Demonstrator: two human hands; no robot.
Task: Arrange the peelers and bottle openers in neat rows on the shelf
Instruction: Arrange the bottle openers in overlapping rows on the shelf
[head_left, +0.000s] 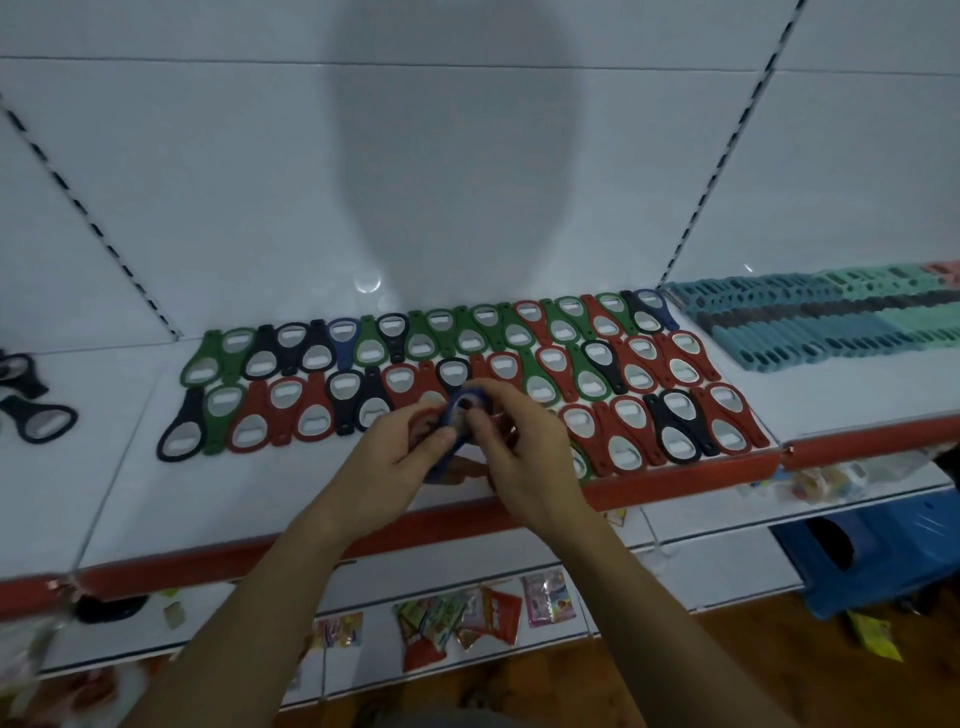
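Note:
Several green, black, red and blue bottle openers (524, 358) lie in rows on the white shelf (218, 499). Both my hands meet over the front row at the middle. My left hand (400, 447) grips a blue bottle opener (457, 410) from below, and some red ones seem to lie under its palm. My right hand (519, 436) pinches the same blue opener at its top with curled fingers. Teal and mint peelers (831, 327) lie in tight rows on the neighbouring shelf section to the right.
Two loose black openers (36, 415) lie on the shelf at far left. The shelf has a red front edge (363, 540). Below is a lower shelf with snack packets (457, 618). A blue plastic stool (872, 556) stands at lower right.

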